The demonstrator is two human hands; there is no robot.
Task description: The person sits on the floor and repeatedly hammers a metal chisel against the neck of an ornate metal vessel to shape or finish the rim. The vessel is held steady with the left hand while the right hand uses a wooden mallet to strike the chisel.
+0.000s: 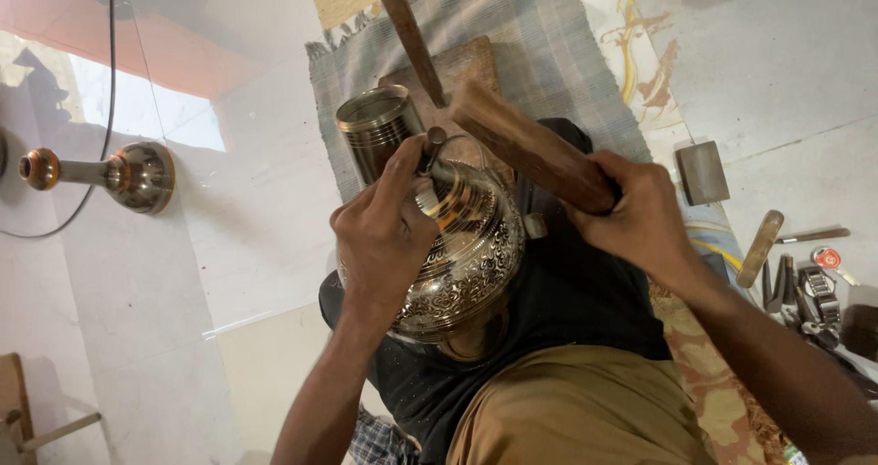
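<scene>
I keep my left hand (384, 232) clamped on the punch (430, 149), tip square against the engraved brass pot (466, 264) in my lap, while my right hand (640, 213), closed around the wooden mallet (530, 145), should strike lightly.

Left of your fingers the floor (229, 245) is pale stone, glossy, with a bright patch of daylight (146, 113) reflected on it and a reddish tint (183, 53) beyond that. A thin black cable (108, 90) runs across this stretch. Beyond your fingers lies a grey woven mat (549, 35) with a fringed edge. Right of your fingers the floor turns to marbled tile (640, 53) streaked in orange, then plain grey slabs (786, 81).
</scene>
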